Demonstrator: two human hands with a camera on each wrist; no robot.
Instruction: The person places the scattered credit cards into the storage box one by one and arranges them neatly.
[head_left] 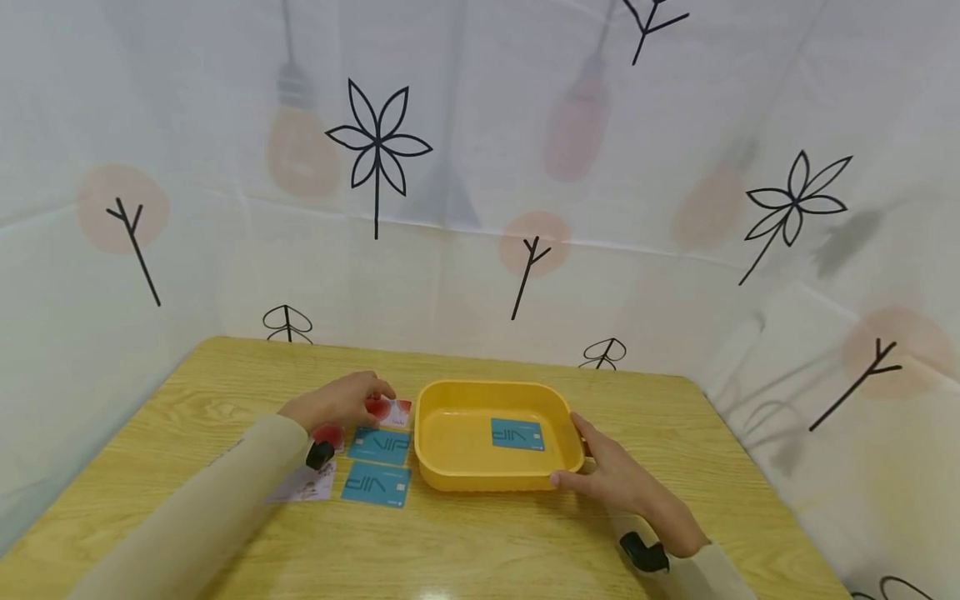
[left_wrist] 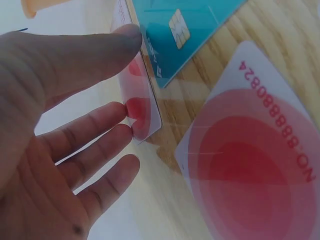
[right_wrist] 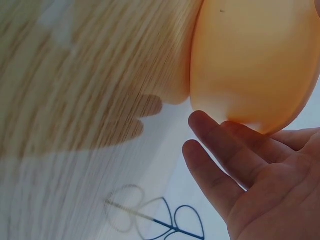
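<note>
My left hand (head_left: 337,402) pinches a white card with red circles (left_wrist: 141,107) by its edges, thumb on one side and fingertips on the other. In the left wrist view this card is tilted against the table. Beside it lie a second red-circle card (left_wrist: 245,165) and a blue VIP card (head_left: 381,447). My right hand (head_left: 626,475) holds the right end of a yellow plastic tray (head_left: 450,479), thumb at the near corner and fingers along the outer wall. Inside the tray, toward the right, lies another blue VIP card (head_left: 517,434).
Another blue VIP card (head_left: 377,485) lies nearer to me, left of the tray. Next to it is a pale printed card (head_left: 313,483), partly hidden by my left sleeve. The wooden table (head_left: 480,550) ends at a white patterned curtain (head_left: 465,275).
</note>
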